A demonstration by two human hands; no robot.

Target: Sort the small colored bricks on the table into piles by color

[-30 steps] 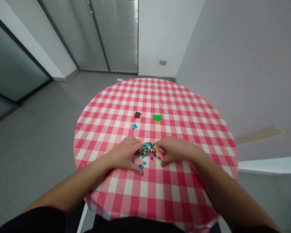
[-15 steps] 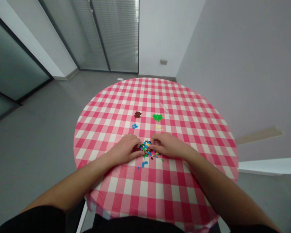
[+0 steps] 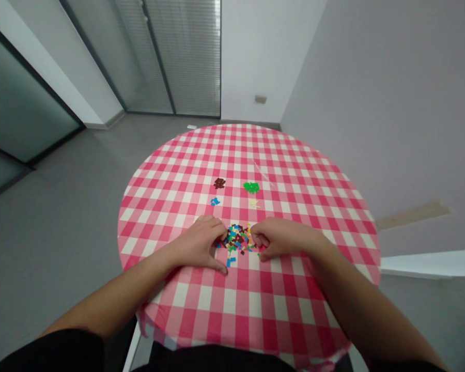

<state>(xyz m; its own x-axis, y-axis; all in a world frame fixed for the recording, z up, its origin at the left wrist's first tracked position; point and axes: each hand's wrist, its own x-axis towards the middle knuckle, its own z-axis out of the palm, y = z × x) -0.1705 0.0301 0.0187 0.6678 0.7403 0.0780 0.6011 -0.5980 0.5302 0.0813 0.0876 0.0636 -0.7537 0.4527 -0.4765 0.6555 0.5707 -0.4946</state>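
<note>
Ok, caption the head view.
Left hand and right hand cup a pile of small multicoloured plastic bricks on a pink-checked round tablecloth.

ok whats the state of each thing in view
mixed tiny bricks, heaped between the hands
left hand, cupped against the heap
right hand, curled against the heap
green bricks, separate small pile
brown bricks, separate small pile
blue bricks, separate small pile
cream bricks, separate small pile
checked tablecloth, spread over the round table

Brick heap (image 3: 237,238) between left hand (image 3: 196,245) and right hand (image 3: 282,237), checked tablecloth gap (image 3: 232,214) beyond them, then small brick piles (image 3: 251,188)
</note>
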